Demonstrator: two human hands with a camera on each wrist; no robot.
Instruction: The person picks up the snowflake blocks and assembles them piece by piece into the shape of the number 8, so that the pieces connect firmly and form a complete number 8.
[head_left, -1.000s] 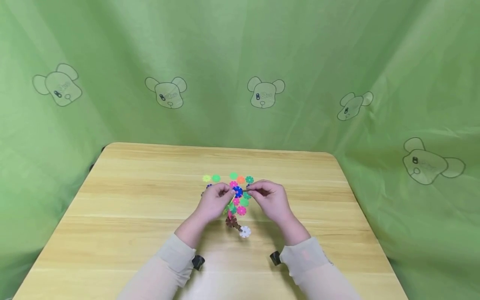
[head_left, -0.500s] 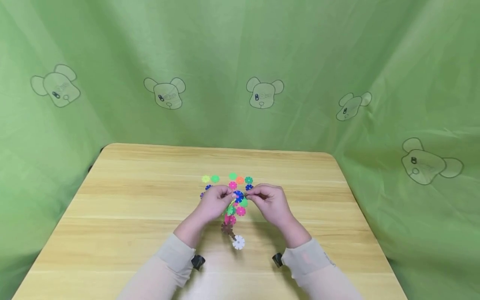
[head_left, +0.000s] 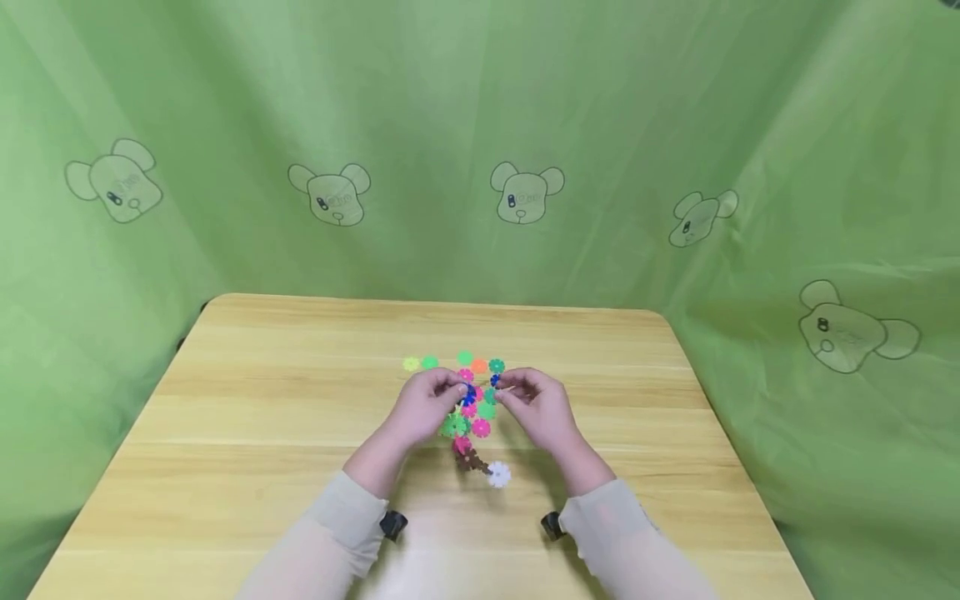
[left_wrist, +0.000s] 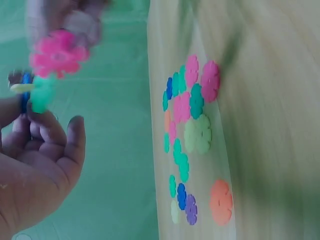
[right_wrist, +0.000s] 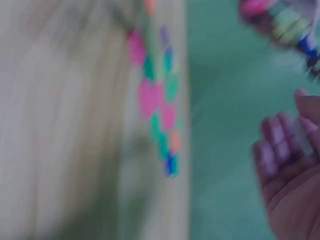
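My left hand (head_left: 426,407) pinches a chain of joined plastic snowflake discs, its thumb and fingertips at a blue disc (head_left: 469,396). From there the chain hangs toward me through green discs (head_left: 454,426) and brown discs (head_left: 470,459) to a white disc (head_left: 498,475) at its lower end. In the left wrist view, a pink disc (left_wrist: 59,54) and a blurred green disc (left_wrist: 42,94) belong to the held chain. My right hand (head_left: 537,407) is beside it, fingers loosely bent; in the right wrist view a gap shows between this hand and the chain.
Loose snowflake discs lie flat on the wooden table (head_left: 285,467) beyond and under the hands, among them an orange disc (left_wrist: 221,202), a purple disc (left_wrist: 191,209) and a yellow disc (head_left: 412,364). A green curtain (head_left: 420,100) surrounds the table's far side and flanks.
The blue disc has turned from facing the camera to a steeper angle. The chain's white end has swung left, then right. My right fingertips have come away from the chain.
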